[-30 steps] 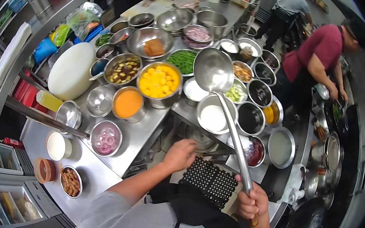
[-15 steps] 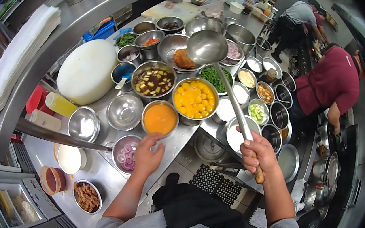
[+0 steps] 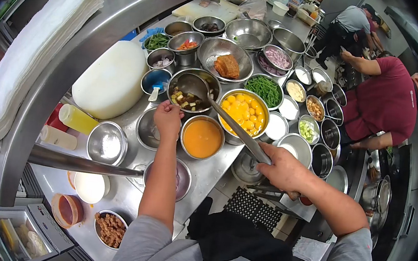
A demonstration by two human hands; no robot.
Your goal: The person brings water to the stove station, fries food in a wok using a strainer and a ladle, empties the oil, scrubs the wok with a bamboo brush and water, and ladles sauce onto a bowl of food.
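Observation:
My right hand (image 3: 284, 168) is wrapped round the handle of a long metal ladle (image 3: 240, 130). The ladle's bowl is down in a steel bowl of dark liquid with pale chunks (image 3: 187, 98). My left hand (image 3: 168, 117) is at the near rim of that bowl, its fingers drawn together; whether they hold anything is too small to tell. Beside it are a pot of orange liquid (image 3: 202, 137), a bowl of egg yolks (image 3: 244, 115) and an empty steel bowl (image 3: 146, 129). A blue container with a spatula (image 3: 156, 81) stands left of the dark liquid.
A curved metal shelf rail (image 3: 40, 72) with white napkins (image 3: 47, 55) crosses the left. A white round board (image 3: 111, 79) stands behind squeeze bottles (image 3: 77, 118). Many ingredient bowls fill the counter. A co-worker in a maroon shirt (image 3: 382, 101) bends at the right; another person (image 3: 352, 23) is behind.
The ladle has come down from the air into the dark liquid. My left hand has moved from near the onion bowl up to the dark liquid's rim, its fingers now closed. The view has shifted left.

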